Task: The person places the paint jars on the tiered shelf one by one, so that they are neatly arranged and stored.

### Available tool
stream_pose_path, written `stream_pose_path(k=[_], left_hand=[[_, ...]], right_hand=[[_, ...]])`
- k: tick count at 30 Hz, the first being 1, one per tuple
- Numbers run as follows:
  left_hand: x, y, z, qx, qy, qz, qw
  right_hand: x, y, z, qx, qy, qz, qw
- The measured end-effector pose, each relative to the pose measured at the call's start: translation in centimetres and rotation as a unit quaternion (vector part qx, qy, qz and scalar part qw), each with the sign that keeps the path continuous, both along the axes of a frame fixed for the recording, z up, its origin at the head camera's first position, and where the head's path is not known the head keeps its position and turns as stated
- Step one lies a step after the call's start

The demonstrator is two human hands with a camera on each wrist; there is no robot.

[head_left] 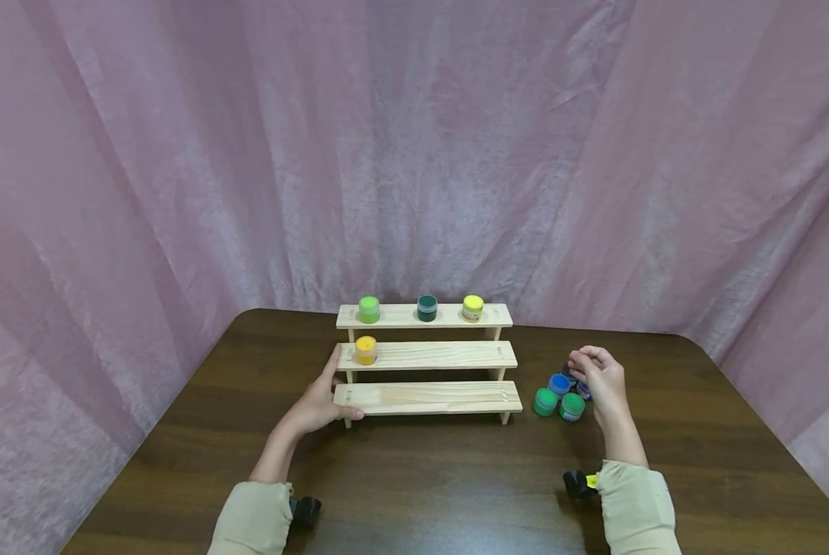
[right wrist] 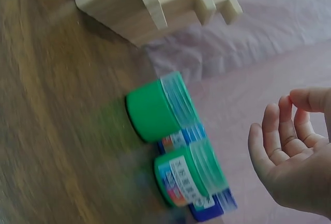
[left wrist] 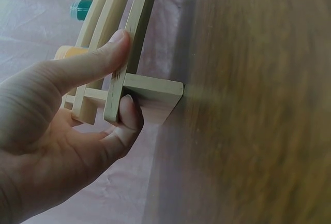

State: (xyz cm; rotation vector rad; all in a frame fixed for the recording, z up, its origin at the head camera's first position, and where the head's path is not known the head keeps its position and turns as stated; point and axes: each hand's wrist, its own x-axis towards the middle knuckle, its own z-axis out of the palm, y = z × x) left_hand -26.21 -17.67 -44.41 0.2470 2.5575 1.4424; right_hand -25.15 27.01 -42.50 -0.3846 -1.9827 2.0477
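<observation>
My left hand (head_left: 316, 405) grips the left end of a three-step wooden shelf (head_left: 428, 398). In the left wrist view its thumb (left wrist: 98, 64) lies on the lowest board, with a finger curled underneath. My right hand (head_left: 605, 381) hovers over a cluster of small paint jars at the shelf's right. Its fingers are loosely bent, the thumb touches a fingertip, and nothing shows between them. The cluster holds a green jar (head_left: 545, 401), another green jar (head_left: 572, 407), a blue jar (head_left: 559, 385) and darker jars partly hidden by the hand.
On the top board stand a light green jar (head_left: 369, 310), a dark green jar (head_left: 427, 308) and a yellow jar (head_left: 473, 308). An orange-yellow jar (head_left: 366, 351) sits at the middle board's left. A pink curtain (head_left: 414, 154) hangs behind the brown table (head_left: 414, 478).
</observation>
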Motion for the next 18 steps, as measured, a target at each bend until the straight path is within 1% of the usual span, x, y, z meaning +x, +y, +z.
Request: stream_pose_path(k=[3,4,7,10,11,16,18], left_hand=[[-0.1,0.0,0.1,-0.004,0.006,0.003,1.0],[-0.1,0.0,0.1,-0.003,0.007,0.006,1.0],[-0.3,-0.1,0.1,-0.005,0.014,0.012,0.9998],[-0.3,-0.1,0.1,-0.007,0.017,0.018,0.9997],[-0.3,-0.1,0.1,-0.01,0.018,0.019,0.9996],[-0.2,0.2,-0.1,-0.019,0.019,0.025,0.9993],[-0.1,0.2,-0.1,-0.019,0.021,0.027,0.9992]], right_hand=[[-0.1,0.6,0.0,-0.007,0.002,-0.007,1.0],[-0.2,0.8,0.0,-0.017,0.002,-0.007,0.9998],[-0.3,1.2,0.1,-0.067,0.003,-0.013,0.9977],[-0.3,1.6,0.0,-0.117,0.003,-0.035,0.9926],[-0.2,1.7,0.0,-0.126,0.002,-0.044,0.9911],[0.4,2.3,-0.7,-0.13,-0.002,-0.08,0.9882],[0.5,2.4,-1.0,-0.135,0.006,-0.097,0.9861]])
